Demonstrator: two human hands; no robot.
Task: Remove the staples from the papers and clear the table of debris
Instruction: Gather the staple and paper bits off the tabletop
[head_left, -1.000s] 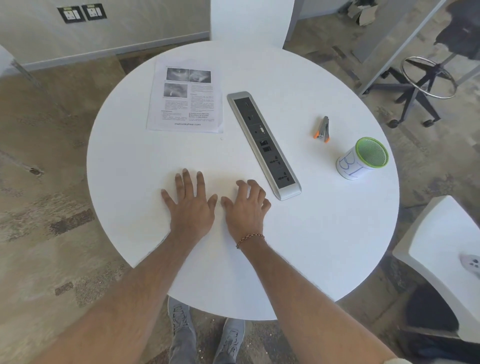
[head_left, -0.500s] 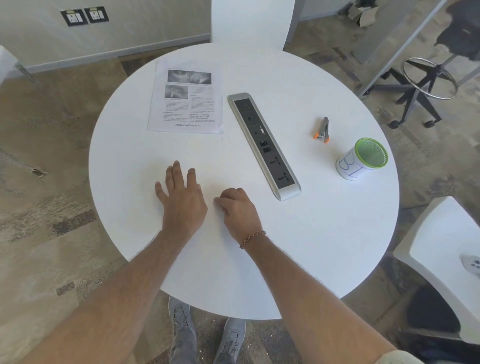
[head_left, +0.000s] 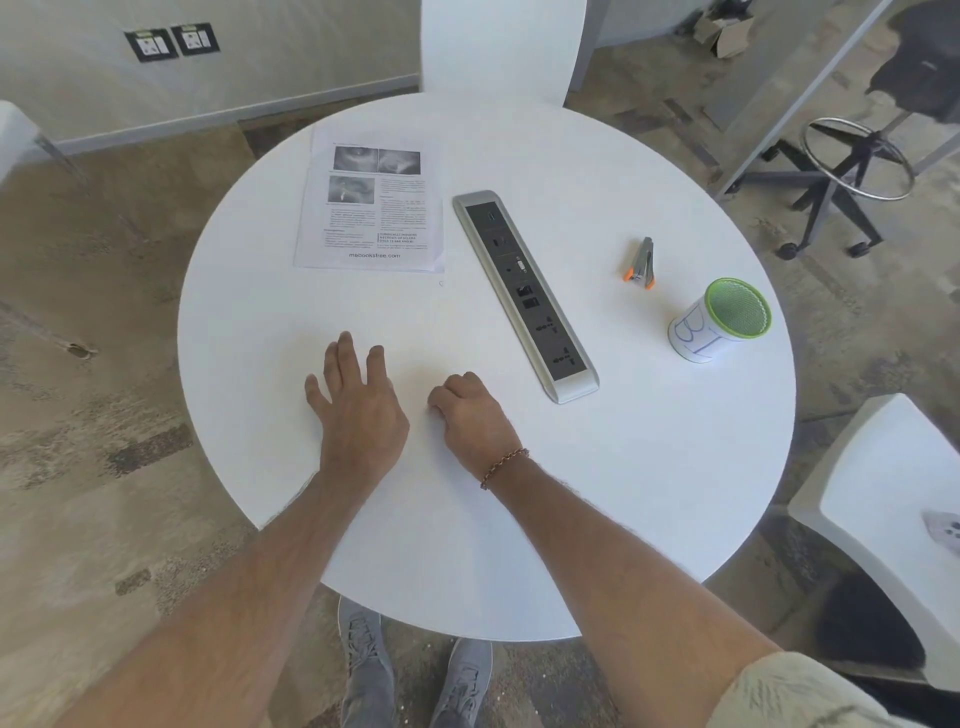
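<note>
A printed stack of papers (head_left: 370, 200) lies at the far left of the round white table (head_left: 649, 467). A tiny staple (head_left: 441, 283) sits on the table just off the papers' near right corner. A grey and orange staple remover (head_left: 641, 263) lies to the right, and a green-rimmed mesh cup (head_left: 724, 319) stands beyond it near the right edge. My left hand (head_left: 358, 405) rests flat on the table, fingers straight. Beside it, my right hand (head_left: 470, 415) has its fingers curled under against the tabletop; nothing shows in it.
A long grey power socket strip (head_left: 524, 291) runs diagonally across the table's middle. White chairs stand at the far side (head_left: 498, 47) and at the right (head_left: 883, 519). A wheeled stool base (head_left: 847, 182) is at the back right. My shoes (head_left: 415, 675) show under the near edge.
My right hand went from flat to fingers curled under, pulling back slightly. My left hand slid a little left and stayed flat. The objects on the table have not moved.
</note>
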